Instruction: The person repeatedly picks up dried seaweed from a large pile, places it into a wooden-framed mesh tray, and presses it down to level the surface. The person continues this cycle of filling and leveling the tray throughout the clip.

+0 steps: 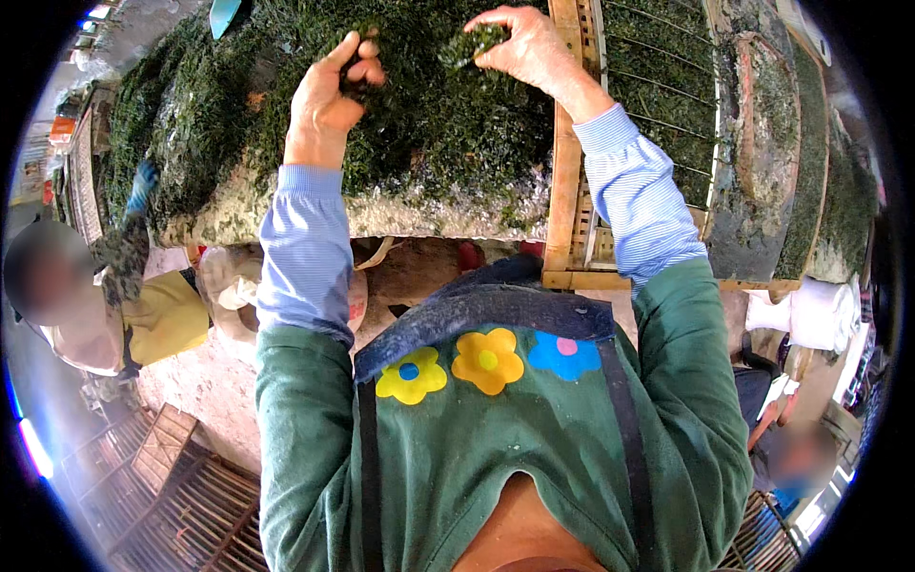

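A deep heap of dark green, stringy leafy matter [443,129] covers the pale, rough-edged work table [400,218] before me. Above it my right hand [525,50] pinches a small, wet-looking clump of the greens [468,46] between thumb and fingers. My left hand [329,93] is over the heap a little to the left, its fingers curled round some dark greens that are mostly hidden by the fingers. Just right of the heap is a wooden frame [561,214] with thin cross rods, and more greens lie under the rods. My right forearm reaches across this frame.
A flat teal piece [224,17] lies at the heap's far left. One co-worker's blue-gloved hand [145,179] touches the greens at left; another person [768,415] is at lower right. Slatted racks [207,522] are behind me. A white container [822,314] stands at right.
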